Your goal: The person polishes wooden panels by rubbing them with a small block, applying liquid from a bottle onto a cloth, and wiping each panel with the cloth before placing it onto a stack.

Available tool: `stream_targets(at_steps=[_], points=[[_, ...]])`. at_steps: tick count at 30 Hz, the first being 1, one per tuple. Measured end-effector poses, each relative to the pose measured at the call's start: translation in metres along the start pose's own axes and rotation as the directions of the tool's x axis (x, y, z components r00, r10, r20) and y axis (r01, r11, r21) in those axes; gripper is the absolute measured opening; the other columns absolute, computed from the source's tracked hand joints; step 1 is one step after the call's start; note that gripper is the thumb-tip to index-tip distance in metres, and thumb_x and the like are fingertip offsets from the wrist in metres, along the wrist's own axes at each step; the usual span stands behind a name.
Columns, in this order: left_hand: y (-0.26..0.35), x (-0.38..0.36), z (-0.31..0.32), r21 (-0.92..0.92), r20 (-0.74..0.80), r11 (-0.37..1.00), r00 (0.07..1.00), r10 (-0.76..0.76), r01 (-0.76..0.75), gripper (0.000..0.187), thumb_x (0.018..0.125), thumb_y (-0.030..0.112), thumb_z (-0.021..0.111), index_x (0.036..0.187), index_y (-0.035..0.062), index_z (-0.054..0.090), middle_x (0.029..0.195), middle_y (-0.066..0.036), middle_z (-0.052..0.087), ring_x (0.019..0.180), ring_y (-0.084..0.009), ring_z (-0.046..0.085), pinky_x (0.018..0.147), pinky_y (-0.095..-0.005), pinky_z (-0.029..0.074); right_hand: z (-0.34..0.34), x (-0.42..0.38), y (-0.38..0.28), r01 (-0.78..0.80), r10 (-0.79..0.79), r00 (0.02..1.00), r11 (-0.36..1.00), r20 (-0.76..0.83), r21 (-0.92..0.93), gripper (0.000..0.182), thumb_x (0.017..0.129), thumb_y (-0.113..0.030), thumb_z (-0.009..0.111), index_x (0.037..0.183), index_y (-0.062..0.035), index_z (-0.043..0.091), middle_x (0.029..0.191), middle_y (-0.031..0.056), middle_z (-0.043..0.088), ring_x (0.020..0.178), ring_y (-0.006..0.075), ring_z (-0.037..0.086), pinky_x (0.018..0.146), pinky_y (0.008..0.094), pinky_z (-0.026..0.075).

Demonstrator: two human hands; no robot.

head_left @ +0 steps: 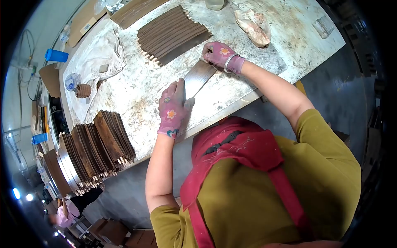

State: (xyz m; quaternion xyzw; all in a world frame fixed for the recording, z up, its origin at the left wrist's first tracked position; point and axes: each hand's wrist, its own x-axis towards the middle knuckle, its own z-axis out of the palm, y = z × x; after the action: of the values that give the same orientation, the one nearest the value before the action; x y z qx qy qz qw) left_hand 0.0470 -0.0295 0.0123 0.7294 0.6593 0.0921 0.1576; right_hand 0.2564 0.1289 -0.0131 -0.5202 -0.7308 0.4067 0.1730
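A dark brown wooden slat (199, 77) with a shiny face lies at the front of the worktable, between my hands. My left hand (171, 108), in a pink flowered glove, grips the slat's left end, with the thumb on the near side and the fingers at the far side. Curled closed at the slat's right end is my right hand (218, 54), in a matching glove; whatever its fingertips pinch is too small to tell. Just beyond the slat sits a row of similar slats (173, 35) with pale dowel ends.
More stacked slats (89, 149) stand at the table's left front edge. A white cloth (97, 56), a plastic bottle (72, 82) and a blue cup (56, 55) are at left. A stained crumpled bag (253, 27) lies at back right of the worktable (297, 41). Another person (66, 213) is at lower left.
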Motion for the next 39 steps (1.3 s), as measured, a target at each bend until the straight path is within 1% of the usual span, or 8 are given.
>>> stream_targets(at_steps=[6,12,13,19,29,30,35,39], points=[[-0.012,0.007,0.0,-0.119,0.037,0.993,0.999,0.027,-0.022,0.066,0.082,0.033,0.072,0.139,0.0084,0.049,0.129,-0.017,0.055,0.115,-0.0372,0.054,0.098,-0.0422,0.045,-0.031,-0.062,0.0,0.047,0.004,0.98,0.968,0.2,-0.245,0.022,0.084,-0.028,0.065,0.085,-0.0055,0.066,0.086,0.0135,0.069,0.082,0.028,0.067,0.076,0.0378,0.052],[-0.048,0.034,-0.011,-0.341,0.184,0.938,0.975,0.125,-0.056,0.054,0.086,0.032,0.067,0.136,0.0147,0.054,0.114,-0.019,0.056,0.111,-0.0377,0.056,0.094,-0.0424,0.046,0.02,-0.109,-0.04,0.321,-0.322,0.945,0.947,0.055,0.014,0.016,0.09,-0.021,0.063,0.092,-0.0054,0.062,0.09,0.0118,0.065,0.084,0.0262,0.064,0.076,0.0365,0.05],[-0.052,0.037,-0.01,-0.365,0.208,0.929,0.967,0.15,-0.066,0.054,0.086,0.032,0.068,0.135,0.0152,0.055,0.112,-0.019,0.056,0.11,-0.0371,0.056,0.094,-0.042,0.046,0.043,-0.106,-0.042,0.523,-0.525,0.851,0.841,0.026,-0.14,0.016,0.09,-0.022,0.063,0.094,-0.0068,0.062,0.088,0.0117,0.063,0.082,0.0296,0.063,0.074,0.04,0.05],[-0.053,0.04,-0.008,-0.398,0.257,0.917,0.962,0.098,0.013,0.056,0.085,0.026,0.071,0.137,0.0149,0.054,0.112,-0.016,0.056,0.108,-0.0322,0.057,0.094,-0.0379,0.044,0.113,-0.109,-0.055,0.619,-0.586,0.785,0.737,0.199,-0.272,0.016,0.094,-0.026,0.056,0.094,-0.0117,0.063,0.089,0.0085,0.062,0.082,0.0283,0.062,0.079,0.0416,0.045],[-0.051,0.042,-0.012,-0.374,0.258,0.927,0.956,0.142,-0.036,0.059,0.084,0.031,0.068,0.138,0.012,0.052,0.105,-0.019,0.055,0.1,-0.0354,0.057,0.089,-0.0397,0.044,0.064,-0.085,-0.002,0.304,-0.414,0.902,0.81,-0.122,-0.501,0.012,0.092,-0.017,0.056,0.086,-0.0062,0.056,0.082,0.0128,0.062,0.068,0.0313,0.062,0.068,0.0428,0.052],[-0.051,0.042,-0.013,-0.371,0.268,0.928,0.953,0.14,-0.032,0.059,0.084,0.031,0.067,0.138,0.0119,0.053,0.106,-0.019,0.055,0.102,-0.0356,0.057,0.09,-0.0391,0.045,0.046,-0.078,0.011,0.248,-0.383,0.91,0.809,-0.158,-0.533,0.024,0.093,-0.018,0.053,0.097,0.0063,0.054,0.072,0.0187,0.064,0.067,0.0333,0.066,0.059,0.0443,0.053],[-0.037,0.038,-0.011,-0.135,0.229,0.99,0.97,0.077,-0.047,0.059,0.086,0.033,0.066,0.138,0.0096,0.051,0.12,-0.02,0.055,0.114,-0.0362,0.054,0.098,-0.041,0.042,-0.018,-0.082,0.022,0.085,-0.147,0.924,0.979,-0.353,-0.186,0.018,0.09,-0.023,0.062,0.092,-0.005,0.059,0.08,0.0122,0.066,0.073,0.0281,0.064,0.067,0.039,0.051],[0.004,0.027,0.02,0.078,-0.209,0.977,0.955,0.21,-0.198,0.065,0.086,0.036,0.065,0.141,0.0063,0.046,0.128,-0.02,0.053,0.116,-0.0367,0.052,0.102,-0.0482,0.038,-0.028,-0.077,0.008,0.191,-0.162,0.953,0.977,-0.255,0.092,0.024,0.09,-0.027,0.066,0.091,-0.0043,0.061,0.078,0.0078,0.062,0.073,0.0199,0.059,0.07,0.0331,0.048]])
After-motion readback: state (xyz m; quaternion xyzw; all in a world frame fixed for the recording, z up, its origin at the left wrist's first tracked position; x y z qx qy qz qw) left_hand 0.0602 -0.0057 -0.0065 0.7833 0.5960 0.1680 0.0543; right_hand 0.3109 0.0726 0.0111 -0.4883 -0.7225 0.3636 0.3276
